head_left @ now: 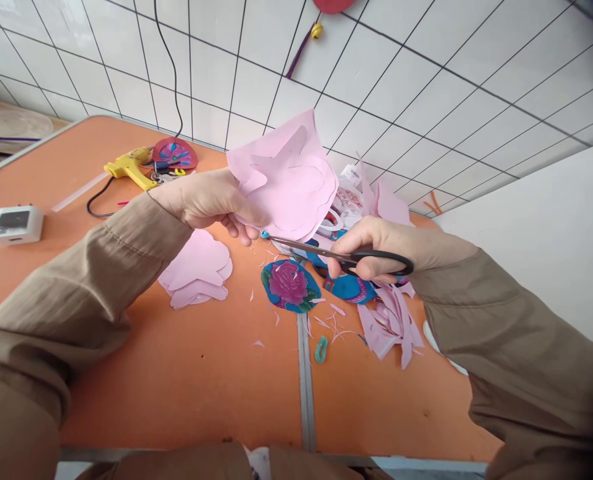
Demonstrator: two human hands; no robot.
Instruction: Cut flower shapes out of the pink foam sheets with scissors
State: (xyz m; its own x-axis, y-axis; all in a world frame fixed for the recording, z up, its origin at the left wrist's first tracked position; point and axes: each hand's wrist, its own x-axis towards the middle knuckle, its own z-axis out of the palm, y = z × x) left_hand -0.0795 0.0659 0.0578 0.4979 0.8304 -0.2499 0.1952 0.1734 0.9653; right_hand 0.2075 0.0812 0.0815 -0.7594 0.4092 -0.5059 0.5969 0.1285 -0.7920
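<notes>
My left hand (211, 200) is closed on a pink paper sheet (286, 177) with drawn petal outlines, held up above the orange table (176, 373). My right hand (376, 247) grips black-handled scissors (336, 255), whose blades point left and meet the lower edge of the sheet. Below the sheet lie cut pink petal shapes (196, 270) and a blue disc with a pink rose (290, 285).
Pink scraps (389, 320) and slivers litter the table to the right. A yellow glue gun (129, 167) with a black cable, a red decorated disc (175, 153) and a small white device (16, 223) sit at the left. A green clip (321, 349) lies near the table's seam.
</notes>
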